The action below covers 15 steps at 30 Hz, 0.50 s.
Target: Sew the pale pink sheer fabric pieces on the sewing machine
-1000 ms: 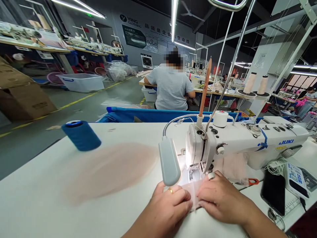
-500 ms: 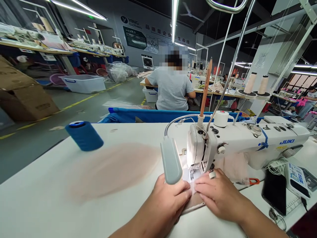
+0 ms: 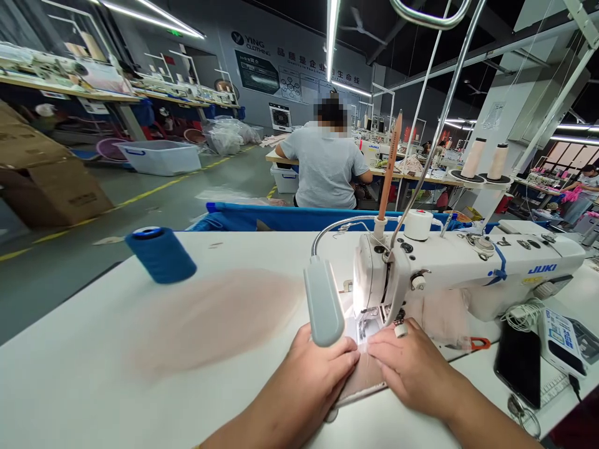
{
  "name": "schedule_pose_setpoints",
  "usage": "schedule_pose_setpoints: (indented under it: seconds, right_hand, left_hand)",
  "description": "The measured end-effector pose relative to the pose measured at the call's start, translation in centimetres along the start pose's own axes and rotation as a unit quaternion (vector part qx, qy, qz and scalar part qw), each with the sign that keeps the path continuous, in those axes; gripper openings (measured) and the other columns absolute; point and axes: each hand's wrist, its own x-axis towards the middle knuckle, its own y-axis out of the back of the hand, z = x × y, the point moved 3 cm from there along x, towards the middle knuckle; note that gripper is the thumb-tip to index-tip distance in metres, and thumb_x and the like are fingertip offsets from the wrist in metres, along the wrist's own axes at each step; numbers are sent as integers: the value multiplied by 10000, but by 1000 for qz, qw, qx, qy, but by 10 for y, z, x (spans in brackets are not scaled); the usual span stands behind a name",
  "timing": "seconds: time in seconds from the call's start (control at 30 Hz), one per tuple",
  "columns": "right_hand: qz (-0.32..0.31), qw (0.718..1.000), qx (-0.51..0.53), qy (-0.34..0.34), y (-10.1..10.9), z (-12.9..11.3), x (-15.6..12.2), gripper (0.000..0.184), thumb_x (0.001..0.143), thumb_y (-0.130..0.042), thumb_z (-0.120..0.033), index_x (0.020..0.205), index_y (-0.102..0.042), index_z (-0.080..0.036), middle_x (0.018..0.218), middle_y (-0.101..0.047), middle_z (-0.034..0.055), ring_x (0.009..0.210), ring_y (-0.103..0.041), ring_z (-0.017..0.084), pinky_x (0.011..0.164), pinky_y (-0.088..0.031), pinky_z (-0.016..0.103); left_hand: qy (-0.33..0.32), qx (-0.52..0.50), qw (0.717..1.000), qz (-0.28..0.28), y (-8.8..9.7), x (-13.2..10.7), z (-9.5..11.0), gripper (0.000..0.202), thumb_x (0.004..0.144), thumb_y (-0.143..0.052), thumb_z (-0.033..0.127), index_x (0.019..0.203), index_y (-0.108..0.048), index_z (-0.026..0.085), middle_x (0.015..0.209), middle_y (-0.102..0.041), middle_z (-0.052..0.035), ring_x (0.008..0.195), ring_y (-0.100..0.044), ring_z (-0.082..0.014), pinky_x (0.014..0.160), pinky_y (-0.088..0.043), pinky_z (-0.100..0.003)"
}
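At the sewing machine (image 3: pixel 468 262), my left hand (image 3: pixel 318 368) is closed, its thumb and forefinger together at the edge of a thin pale fabric (image 3: pixel 363 350). My right hand (image 3: pixel 409 368) holds the same fabric from the other side, fingers bent and close together. Both sets of fingertips lie just in front of the presser foot (image 3: pixel 367 327), with a narrow gap between them. Little of the fabric shows; the hands cover much of it. A grey lamp head (image 3: pixel 324 305) hangs over my left hand and hides part of its back.
A blue thread cone (image 3: pixel 161 255) stands on the white table (image 3: pixel 93 374) at left. To the right lie orange-handled scissors (image 3: pixel 480 343), a black phone (image 3: pixel 518 362) and a white control box (image 3: pixel 561 333). A person in a grey shirt (image 3: pixel 325 165) sits ahead, beyond a blue cloth trough (image 3: pixel 281 218).
My left hand has shifted slightly left, and more of the machine bed shows between the hands. My right hand stays nearly in place. The view has barely moved.
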Motion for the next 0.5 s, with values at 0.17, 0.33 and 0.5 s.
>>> schedule_pose_setpoints:
  seconds: [0.17, 0.33, 0.5]
  right_hand:
    - [12, 999, 2, -42, -1, 1, 4, 291, 957, -642, -61, 1162, -737, -245, 1250, -807, 56, 1022, -650, 288, 937, -529, 419]
    - [24, 997, -10, -71, -1, 2, 7, 365, 1006, -603, -100, 1310, -741, -247, 1361, -783, 82, 1078, -662, 292, 938, -558, 416]
    - [40, 997, 1, -66, 0, 1, 6, 382, 1017, -580, -104, 1336, -738, -244, 1382, -777, 89, 1098, -667, 295, 957, -567, 424]
  left_hand:
    - [19, 9, 1000, -2, 1, 6, -7, 382, 1102, -429, 146, 1056, -790, 265, 1015, -799, -58, 927, -698, -282, 966, -485, -496]
    - [27, -10, 999, 24, 2, 9, -12, 342, 1112, -447, 216, 1092, -786, 258, 1108, -795, -81, 1002, -699, -289, 892, -550, -417]
    - [37, -7, 999, 39, 10, 8, -21, 303, 1108, -476, 294, 1231, -753, 280, 1207, -784, -91, 1037, -715, -292, 902, -577, -393]
